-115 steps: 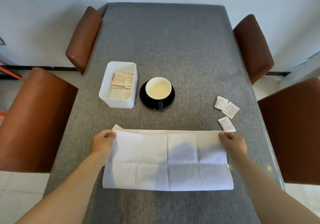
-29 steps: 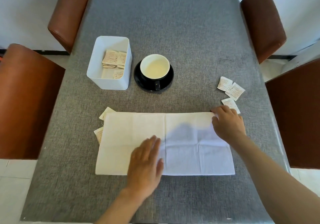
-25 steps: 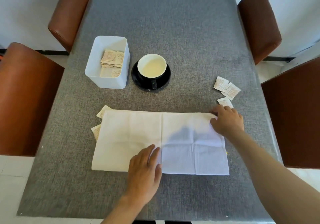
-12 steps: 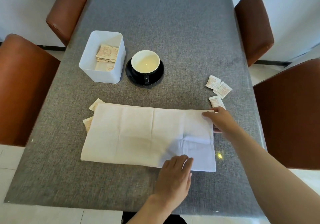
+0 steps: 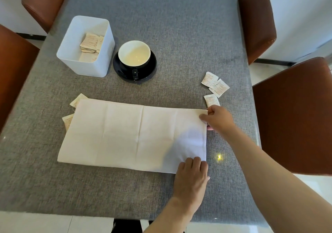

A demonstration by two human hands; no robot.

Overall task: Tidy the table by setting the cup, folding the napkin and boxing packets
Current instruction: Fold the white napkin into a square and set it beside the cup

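Observation:
A white napkin, folded in half into a long rectangle, lies flat on the grey table. My right hand pinches its far right corner. My left hand grips its near right corner. A cup, black outside and white inside, stands on a black saucer. Left of it is a white box with several packets inside. Three loose packets lie right of the napkin, and two more packets stick out from under its left edge.
Brown padded chairs stand around the table: two on the left and two on the right. The table's near edge runs just below my left wrist. A small bright light spot lies on the cloth right of the napkin.
My left hand slid rightward along the napkin's near edge from the middle to the right corner. My right hand stayed at the far right corner and now pinches it.

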